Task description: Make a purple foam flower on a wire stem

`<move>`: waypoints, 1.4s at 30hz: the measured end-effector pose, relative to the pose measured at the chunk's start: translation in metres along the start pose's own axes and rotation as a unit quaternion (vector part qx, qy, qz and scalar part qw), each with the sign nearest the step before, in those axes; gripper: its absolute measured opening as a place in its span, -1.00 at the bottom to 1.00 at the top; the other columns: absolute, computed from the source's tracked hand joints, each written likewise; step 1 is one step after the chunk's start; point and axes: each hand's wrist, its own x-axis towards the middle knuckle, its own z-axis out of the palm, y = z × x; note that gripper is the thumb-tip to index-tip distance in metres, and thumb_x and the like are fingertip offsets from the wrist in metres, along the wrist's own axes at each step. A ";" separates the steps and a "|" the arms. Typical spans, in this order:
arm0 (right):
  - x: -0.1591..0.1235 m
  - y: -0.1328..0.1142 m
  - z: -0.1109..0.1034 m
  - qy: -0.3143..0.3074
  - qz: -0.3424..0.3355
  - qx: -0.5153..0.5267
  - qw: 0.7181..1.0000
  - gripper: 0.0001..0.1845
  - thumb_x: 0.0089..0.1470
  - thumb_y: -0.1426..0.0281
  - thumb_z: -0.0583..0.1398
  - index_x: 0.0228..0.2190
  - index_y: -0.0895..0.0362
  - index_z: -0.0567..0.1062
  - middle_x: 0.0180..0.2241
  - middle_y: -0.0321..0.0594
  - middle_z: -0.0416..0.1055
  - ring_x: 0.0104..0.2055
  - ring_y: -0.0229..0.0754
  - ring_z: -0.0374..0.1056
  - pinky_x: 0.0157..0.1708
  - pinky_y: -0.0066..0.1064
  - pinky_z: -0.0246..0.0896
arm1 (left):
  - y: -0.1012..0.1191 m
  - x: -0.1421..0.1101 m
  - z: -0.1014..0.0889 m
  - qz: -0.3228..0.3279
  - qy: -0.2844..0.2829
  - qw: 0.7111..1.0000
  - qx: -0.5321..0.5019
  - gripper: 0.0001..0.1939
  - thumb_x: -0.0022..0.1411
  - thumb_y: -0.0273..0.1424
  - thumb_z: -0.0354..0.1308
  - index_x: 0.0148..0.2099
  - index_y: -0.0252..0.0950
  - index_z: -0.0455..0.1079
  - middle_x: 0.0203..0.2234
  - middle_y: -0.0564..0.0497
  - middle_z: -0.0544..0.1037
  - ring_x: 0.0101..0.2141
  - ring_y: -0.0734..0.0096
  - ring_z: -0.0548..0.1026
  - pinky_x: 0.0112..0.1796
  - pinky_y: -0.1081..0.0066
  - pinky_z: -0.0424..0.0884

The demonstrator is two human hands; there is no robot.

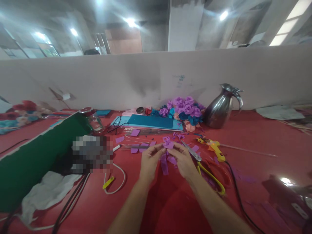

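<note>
Between my two hands, over the middle of the red table, is a purple paper flower (pixel 168 143) with small folded petals. My left hand (pixel 151 159) pinches it from the left with thumb and fingers. From the other side, my right hand (pixel 182 158) grips its edge between thumb and fingertips. Just below lies a purple paper strip (pixel 164 165) on the table. Purple paper pieces (pixel 143 147) are scattered to the left. Beside my right hand rest scissors (pixel 200 161) with yellow handles, and beyond them a yellow glue gun (pixel 214 149) with a glue stick in its back.
Purple, blue and peach paper flowers (pixel 187 109) are heaped at the back, near a steel jug (pixel 220 107). Blue paper sheets (pixel 153 121) lie left of them, with a glass jar (pixel 94 120). A green partition (pixel 44 156) and cables (pixel 122 182) are at left.
</note>
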 end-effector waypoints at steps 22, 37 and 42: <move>0.005 -0.020 -0.004 0.144 0.001 0.086 0.986 -0.80 -0.21 0.33 0.30 -0.42 0.06 0.51 -0.58 -0.42 0.38 -0.54 -0.32 0.24 -0.51 -0.47 0.11 | -0.008 0.004 -0.004 -0.009 -0.006 1.000 -0.017 -0.87 -0.12 -0.50 0.34 -0.41 -0.28 0.51 -0.51 0.09 0.50 -0.45 0.51 0.43 -0.37 0.52 0.36; -0.002 -0.002 0.008 -0.009 0.022 -0.119 0.993 -0.80 -0.15 0.24 0.31 -0.51 0.13 0.51 -0.59 -0.36 0.39 -0.57 -0.31 0.21 -0.55 -0.47 0.08 | -0.004 0.008 -0.007 -0.086 -0.005 0.979 -0.182 -0.82 -0.12 -0.39 0.38 -0.41 -0.28 0.48 -0.48 0.09 0.52 -0.43 0.52 0.45 -0.37 0.50 0.35; -0.001 -0.002 0.006 -0.043 0.043 -0.089 0.994 -0.76 -0.17 0.22 0.33 -0.55 0.13 0.48 -0.63 -0.39 0.34 -0.57 -0.32 0.20 -0.51 -0.46 0.08 | 0.000 0.011 -0.012 -0.126 -0.061 0.974 -0.178 -0.81 -0.14 -0.40 0.42 -0.47 -0.32 0.47 -0.57 0.10 0.47 -0.51 0.55 0.40 -0.40 0.51 0.34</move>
